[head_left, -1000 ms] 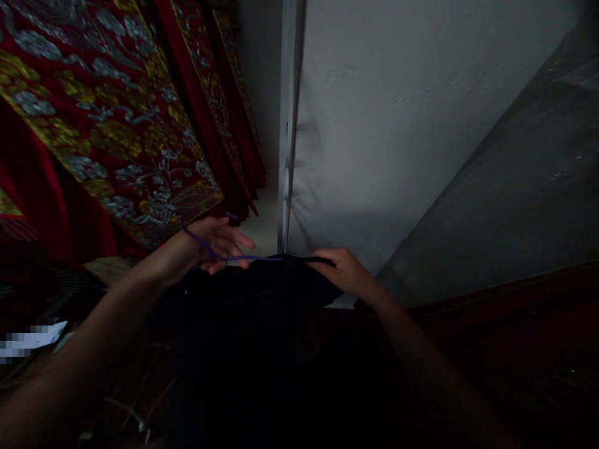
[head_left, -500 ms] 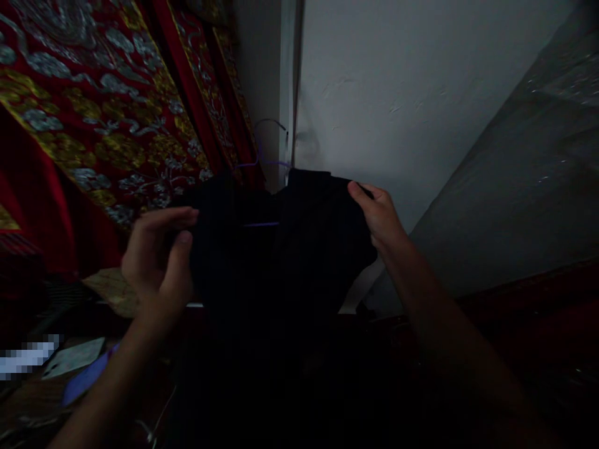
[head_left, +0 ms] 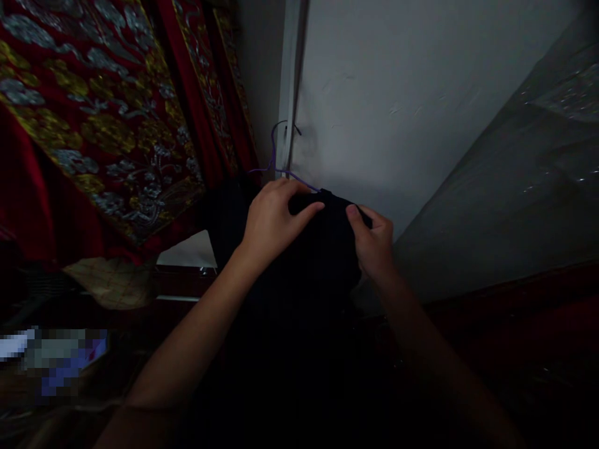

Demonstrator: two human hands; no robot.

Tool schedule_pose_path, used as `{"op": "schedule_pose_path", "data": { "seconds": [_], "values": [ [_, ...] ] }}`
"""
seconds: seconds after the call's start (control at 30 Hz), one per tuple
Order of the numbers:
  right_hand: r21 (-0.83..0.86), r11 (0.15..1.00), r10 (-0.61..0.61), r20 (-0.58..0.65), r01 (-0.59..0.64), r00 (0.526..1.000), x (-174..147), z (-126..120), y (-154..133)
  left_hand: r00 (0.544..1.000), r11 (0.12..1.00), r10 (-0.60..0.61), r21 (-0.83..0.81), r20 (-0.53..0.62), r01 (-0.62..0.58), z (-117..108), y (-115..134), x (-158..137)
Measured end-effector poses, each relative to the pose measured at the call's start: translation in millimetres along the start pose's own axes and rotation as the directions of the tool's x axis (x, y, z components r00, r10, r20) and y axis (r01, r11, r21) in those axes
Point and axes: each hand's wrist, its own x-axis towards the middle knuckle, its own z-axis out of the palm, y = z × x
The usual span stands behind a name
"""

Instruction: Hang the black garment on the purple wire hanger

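A very dark garment point(head_left: 299, 280), perhaps a shirt, hangs in front of me on a thin purple hanger point(head_left: 299, 181). The hanger's hook points up beside a pale vertical edge. My left hand point(head_left: 271, 218) reaches across to the garment's neck area, its thumb and fingers closing on the cloth near the hanger's right arm. At the right shoulder, my right hand point(head_left: 374, 240) pinches the fabric between thumb and fingers. Folds and the lower part of the garment are lost in darkness.
Red cloth with gold and silver embroidery point(head_left: 112, 137) hangs at the left. A pale wall point(head_left: 374, 81) stands behind the hanger, with clear plastic sheeting point(head_left: 505, 187) on the right. Several blurred items, one of them blue point(head_left: 70, 371), lie at lower left.
My left hand has moved right, from the garment's left shoulder to its neck area. My right hand keeps hold of the right shoulder. The hanger has shifted slightly right and tilts more.
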Motion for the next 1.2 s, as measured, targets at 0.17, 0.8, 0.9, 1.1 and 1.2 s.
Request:
{"op": "schedule_pose_path", "data": {
  "seconds": [0.17,0.8,0.9,1.1,1.2],
  "values": [
    [-0.039,0.997,-0.059,0.023,0.06,0.998,10.5,-0.3,-6.4,0.996,0.999,-0.052,-0.017,-0.076,0.05,11.4,-5.6,22.4],
    [0.331,0.907,0.33,-0.183,-0.258,0.926,9.4,-1.8,35.7,0.765,0.845,-0.532,-0.17,-0.363,0.507,55.9,-76.2,-137.1],
    [0.333,0.901,0.343,-0.154,-0.279,0.927,14.9,-4.9,37.9,0.807,0.86,-0.51,-0.153,-0.298,0.487,63.5,-77.0,-137.3],
    [0.095,0.985,0.17,-0.322,-0.147,0.931,-6.6,-3.6,49.4,0.778,0.79,-0.6,-0.296,-0.188,0.537,61.5,-59.1,-154.3],
    [-0.083,0.995,0.0,-0.5,-0.048,0.866,-71.6,12.0,50.2,0.678,0.671,-0.715,-0.439,-0.171,0.597,57.4,-39.1,-173.9]
  ]
}}
